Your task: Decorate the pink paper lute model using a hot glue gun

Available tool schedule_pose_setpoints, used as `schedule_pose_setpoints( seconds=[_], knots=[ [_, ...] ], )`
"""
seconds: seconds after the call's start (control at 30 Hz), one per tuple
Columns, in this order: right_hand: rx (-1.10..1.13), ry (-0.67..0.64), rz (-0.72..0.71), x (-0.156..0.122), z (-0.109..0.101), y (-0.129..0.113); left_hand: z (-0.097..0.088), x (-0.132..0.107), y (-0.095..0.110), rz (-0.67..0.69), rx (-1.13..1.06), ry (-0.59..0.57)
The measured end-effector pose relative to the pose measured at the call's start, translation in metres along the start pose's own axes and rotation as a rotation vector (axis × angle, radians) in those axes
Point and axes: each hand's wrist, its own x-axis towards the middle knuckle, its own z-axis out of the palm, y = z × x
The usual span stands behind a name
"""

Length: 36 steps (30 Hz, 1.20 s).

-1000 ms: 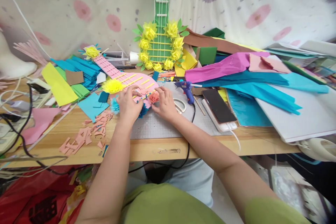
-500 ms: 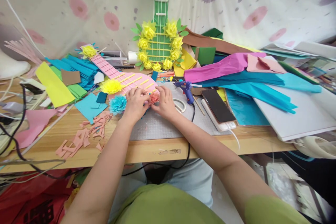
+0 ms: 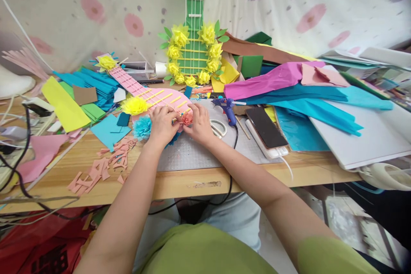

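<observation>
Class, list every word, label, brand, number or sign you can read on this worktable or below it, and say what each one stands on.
No text can be read with certainty.
Red bag: one large black character, slanted and cut off by the picture's bottom edge; too unclear to quote.
Mat: grid lines show, but any numbers are too small to read.
Phone: dark screen, no readable text.

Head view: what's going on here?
A person has both bare hands at a coral flower by the near edge of a pink guitar-shaped piece. The right hand is at the flower's right side, the left hand at its left; the fingers hide whether it is attached. A blue glue gun lies to the right. A green guitar-shaped piece ringed with yellow flowers stands behind.
</observation>
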Motion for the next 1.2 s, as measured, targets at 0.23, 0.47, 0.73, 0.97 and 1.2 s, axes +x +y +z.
schedule_pose_setpoints(
  seconds=[0.23, 0.47, 0.73, 0.97, 1.2],
  knots=[
    [0.024, 0.012, 0.003, -0.002, 0.0, 0.0, 0.001, 0.007, 0.001, -0.045, 0.015, 0.007],
    [0.016, 0.021, 0.017, -0.002, -0.001, -0.001, -0.001, 0.016, 0.006, -0.03, 0.055, -0.026],
    [0.037, 0.042, 0.002, -0.003, 0.0, -0.001, -0.002, 0.019, -0.002, -0.034, 0.08, -0.027],
    [0.077, 0.104, -0.035, -0.002, -0.014, -0.001, -0.022, 0.023, -0.004, -0.179, -0.073, 0.059],
    [0.157, 0.105, 0.121, 0.0, -0.048, 0.026, -0.045, 0.038, -0.03, -0.388, -0.186, 0.112]
  ],
)
